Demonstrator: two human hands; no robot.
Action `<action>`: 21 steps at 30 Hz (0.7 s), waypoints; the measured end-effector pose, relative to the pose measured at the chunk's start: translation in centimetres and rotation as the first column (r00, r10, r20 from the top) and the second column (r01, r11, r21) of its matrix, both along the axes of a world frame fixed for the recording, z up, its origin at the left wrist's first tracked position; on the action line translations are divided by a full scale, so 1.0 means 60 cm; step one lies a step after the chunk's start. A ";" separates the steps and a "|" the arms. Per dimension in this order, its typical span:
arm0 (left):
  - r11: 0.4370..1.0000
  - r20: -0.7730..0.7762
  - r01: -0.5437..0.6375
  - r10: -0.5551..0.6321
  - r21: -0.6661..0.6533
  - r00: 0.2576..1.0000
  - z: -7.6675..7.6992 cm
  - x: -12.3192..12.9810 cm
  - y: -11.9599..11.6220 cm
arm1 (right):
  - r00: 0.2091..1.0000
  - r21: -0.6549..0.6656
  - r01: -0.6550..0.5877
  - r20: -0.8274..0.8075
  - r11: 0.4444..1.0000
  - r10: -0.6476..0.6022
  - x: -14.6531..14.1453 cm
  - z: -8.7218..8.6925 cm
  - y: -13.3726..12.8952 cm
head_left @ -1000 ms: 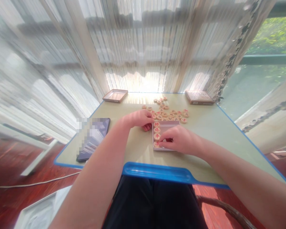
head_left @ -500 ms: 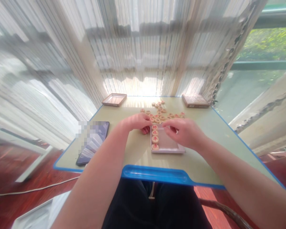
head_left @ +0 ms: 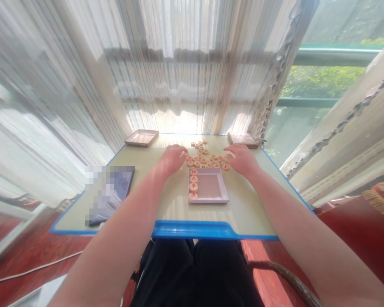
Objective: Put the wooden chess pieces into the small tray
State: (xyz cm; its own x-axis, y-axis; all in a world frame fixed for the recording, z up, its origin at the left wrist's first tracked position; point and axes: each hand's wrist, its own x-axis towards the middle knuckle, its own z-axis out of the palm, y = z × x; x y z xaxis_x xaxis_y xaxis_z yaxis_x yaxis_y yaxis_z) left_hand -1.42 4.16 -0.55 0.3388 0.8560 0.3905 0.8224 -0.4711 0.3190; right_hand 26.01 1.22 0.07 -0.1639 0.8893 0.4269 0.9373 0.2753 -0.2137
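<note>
Had just four discs [head_left: 193,186] lined up down the shallow box's [head_left: 224,192] left side, with loads of loose pieces [head_left: 203,161] left on the counter [head_left: 176,209] beyond, between right hand [head_left: 242,159], fingers parted, and left hand [head_left: 172,160], grip honestly impossible to tell.

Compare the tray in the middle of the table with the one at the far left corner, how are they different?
The middle tray holds four round pieces in a column along its left side; the far-left tray shows none. The middle tray's rim is pale, while the far-left tray's looks brownish. The middle tray sits beside the loose pieces; the far-left tray stands apart from them. Both are shallow and open.
</note>
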 end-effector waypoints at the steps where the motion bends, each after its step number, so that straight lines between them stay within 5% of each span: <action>1: 1.000 -0.018 0.009 -0.010 -0.026 1.000 -0.004 -0.001 0.003 | 1.000 0.010 -0.028 -0.014 1.000 0.028 -0.001 -0.005 0.004; 10: 0.993 -0.013 -0.041 0.040 -0.107 0.999 -0.015 0.003 0.006 | 0.986 -0.049 -0.147 -0.084 0.988 0.143 -0.002 -0.025 0.023; 15: 0.996 0.018 0.020 -0.019 -0.089 1.000 -0.006 0.012 -0.002 | 0.994 -0.030 -0.064 -0.091 0.998 0.061 0.004 -0.014 0.020; 21: 0.979 -0.001 0.071 -0.073 -0.190 0.997 -0.003 0.013 -0.005 | 0.998 -0.202 -0.011 -0.059 0.979 -0.001 0.012 -0.010 0.021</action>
State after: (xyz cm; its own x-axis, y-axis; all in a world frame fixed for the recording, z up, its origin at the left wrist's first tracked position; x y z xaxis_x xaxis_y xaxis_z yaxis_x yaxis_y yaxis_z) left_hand -0.64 3.85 -0.75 0.4049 0.8874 0.2202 0.7913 -0.4608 0.4018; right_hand 26.74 2.49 -0.56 -0.1486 0.9576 0.2469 0.9204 0.2252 -0.3196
